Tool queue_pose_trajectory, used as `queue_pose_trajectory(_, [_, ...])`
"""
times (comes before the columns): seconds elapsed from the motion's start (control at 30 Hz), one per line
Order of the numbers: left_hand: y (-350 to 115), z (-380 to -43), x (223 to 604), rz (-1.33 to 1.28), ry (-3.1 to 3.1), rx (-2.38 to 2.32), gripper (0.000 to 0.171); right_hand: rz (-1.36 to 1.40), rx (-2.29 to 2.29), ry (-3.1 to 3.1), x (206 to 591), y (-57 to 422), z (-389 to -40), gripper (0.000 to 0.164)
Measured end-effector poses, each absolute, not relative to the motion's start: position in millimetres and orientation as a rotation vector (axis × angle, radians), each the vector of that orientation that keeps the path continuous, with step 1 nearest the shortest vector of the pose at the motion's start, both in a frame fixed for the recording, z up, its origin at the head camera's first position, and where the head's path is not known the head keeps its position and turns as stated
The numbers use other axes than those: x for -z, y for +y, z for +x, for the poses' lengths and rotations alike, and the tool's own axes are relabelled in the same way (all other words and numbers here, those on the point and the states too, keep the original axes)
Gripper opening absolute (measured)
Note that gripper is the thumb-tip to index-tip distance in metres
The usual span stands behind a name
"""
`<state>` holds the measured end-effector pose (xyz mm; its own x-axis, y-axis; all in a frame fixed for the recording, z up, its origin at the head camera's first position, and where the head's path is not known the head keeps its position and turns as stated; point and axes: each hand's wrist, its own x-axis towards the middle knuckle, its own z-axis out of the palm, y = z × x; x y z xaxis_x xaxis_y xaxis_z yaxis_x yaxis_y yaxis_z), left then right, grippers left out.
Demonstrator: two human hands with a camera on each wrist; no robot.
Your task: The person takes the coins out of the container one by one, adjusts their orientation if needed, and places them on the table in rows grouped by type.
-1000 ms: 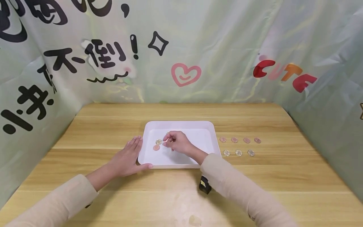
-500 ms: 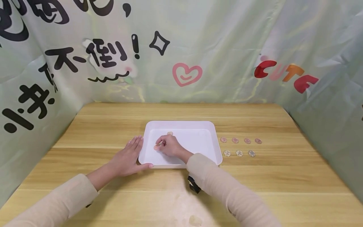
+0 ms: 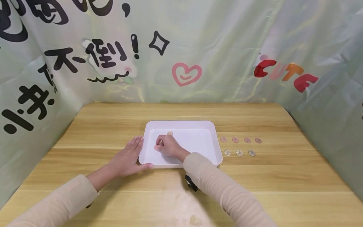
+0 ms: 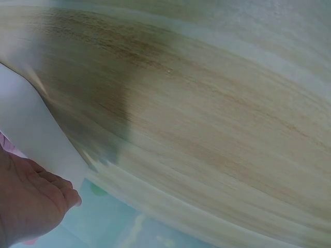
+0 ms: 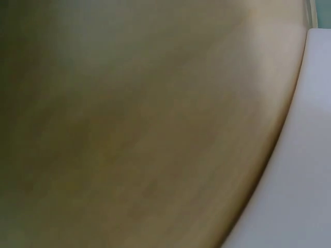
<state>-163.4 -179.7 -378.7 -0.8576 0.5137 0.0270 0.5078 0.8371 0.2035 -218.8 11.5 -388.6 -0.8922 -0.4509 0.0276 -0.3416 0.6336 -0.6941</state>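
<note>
A shallow white tray (image 3: 195,145) lies on the wooden table. Against its left side rests my left hand (image 3: 127,159), fingers straight along the outer wall and thumb at the front rim; the left wrist view also shows this hand (image 4: 36,201) by the tray. My right hand (image 3: 170,146) reaches into the tray with curled fingers, their tips down by a copper-coloured coin (image 3: 156,147) that is partly covered. Whether the fingers pinch a coin is hidden. Behind the knuckles, a pale gold coin (image 3: 169,133) shows. The right wrist view holds only table and tray edge (image 5: 289,181), no hand.
Right of the tray, a row of several copper-coloured coins (image 3: 235,140) lies on the table (image 3: 136,198). In front of it is a row of three silvery-gold coins (image 3: 239,153). A printed cloth (image 3: 221,63) encloses the table at the back and sides.
My right hand has moved left and slightly nearer within the tray, covering a gold coin seen earlier and uncovering the one farther back. The left hand stays put.
</note>
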Motion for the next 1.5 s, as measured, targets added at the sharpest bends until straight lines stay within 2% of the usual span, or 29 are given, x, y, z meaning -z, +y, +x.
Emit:
queue_pose_trajectory(0.3, [-178.4,-162.3,377.4,0.832,2.987,-0.320,0.102,-0.627,0.892,2.710,383.3,9.8,-217.5,0.014])
queue_pose_trajectory(0.57, [-177.1,-161.2,376.4,0.806,2.977,-0.322,0.103,-0.541,1.078,2.696,383.6,17.5,-216.4,0.009])
queue_pose_trajectory(1.03, [-175.6,-161.6,373.7,0.818,2.973,-0.320,0.103,-0.061,1.439,2.446,371.7,45.3,-213.1,0.014])
queue_pose_trajectory(1.5, [-176.9,-161.7,375.1,0.807,2.972,-0.333,0.103,0.047,1.565,2.403,353.0,97.3,-208.2,0.012])
